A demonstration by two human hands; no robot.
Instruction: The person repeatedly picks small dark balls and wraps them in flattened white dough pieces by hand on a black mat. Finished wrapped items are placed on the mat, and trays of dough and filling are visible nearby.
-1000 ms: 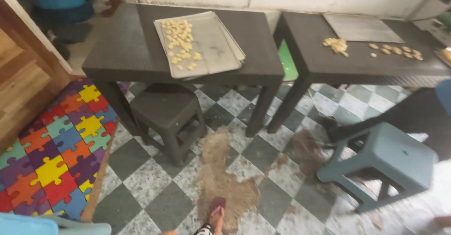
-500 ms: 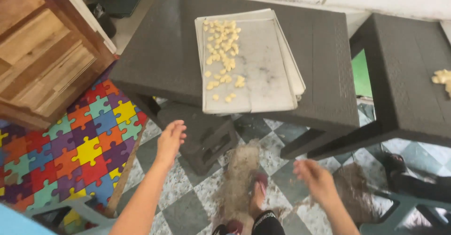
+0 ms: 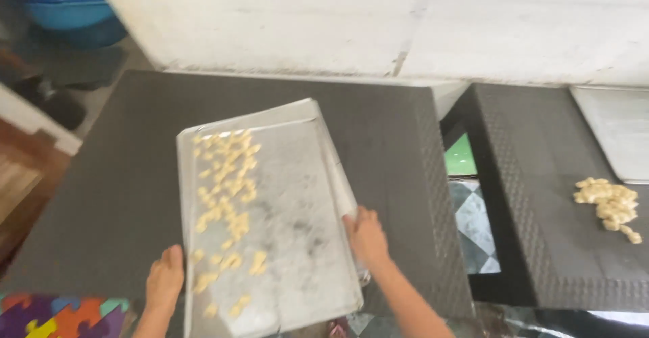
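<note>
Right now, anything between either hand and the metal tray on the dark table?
Nothing visible. The left hand rests at the metal tray's near-left edge and the right hand on its right edge; both touch it directly.

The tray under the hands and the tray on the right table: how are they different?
The near tray carries many small pale pieces in a loose line; the far tray looks bare. The left hand and right hand touch the near tray; nobody touches the far tray. The near tray shows whole, the far tray is cut off. Both are flat, grey, on dark tables.
</note>
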